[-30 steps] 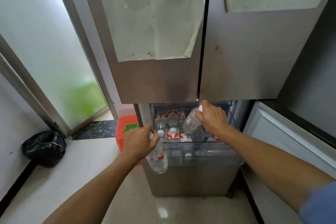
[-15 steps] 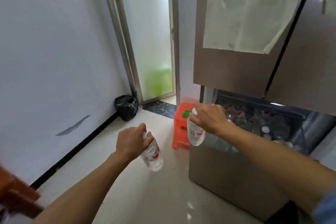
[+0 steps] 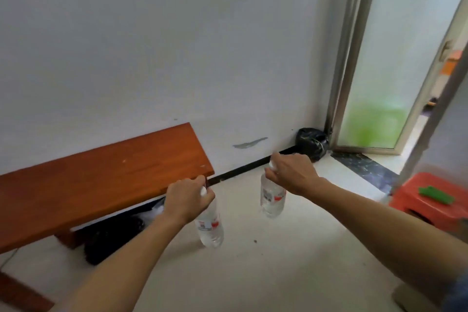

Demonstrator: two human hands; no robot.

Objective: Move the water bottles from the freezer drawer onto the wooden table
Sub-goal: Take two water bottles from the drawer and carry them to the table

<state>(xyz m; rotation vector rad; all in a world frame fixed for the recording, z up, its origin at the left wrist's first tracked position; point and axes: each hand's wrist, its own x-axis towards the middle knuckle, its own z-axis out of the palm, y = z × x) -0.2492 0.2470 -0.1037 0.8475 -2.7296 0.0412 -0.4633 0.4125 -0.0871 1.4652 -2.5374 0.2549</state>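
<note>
Left hand [image 3: 187,201] clenched around neck of one water bottle [image 3: 210,227]; right hand [image 3: 295,175] likewise grips second bottle [image 3: 272,199]. Both hang cap-up, long axes near vertical, bases toward floor, in the air. Wooden table [image 3: 101,177] just left of left hand; its top bare.

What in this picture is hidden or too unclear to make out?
Head view only:
- Freezer drawer: out of frame, so the bottles left cannot be counted.
- Wooden table: left end cut off by the edge; legs mostly hidden under the top.
- Bottle caps: covered by the left hand and right hand.
- Labels on the left bottle and right bottle: too blurred to read.
- Dark things under the table: shadowed, unidentifiable.
- Red stool: motion-blurred.
</note>
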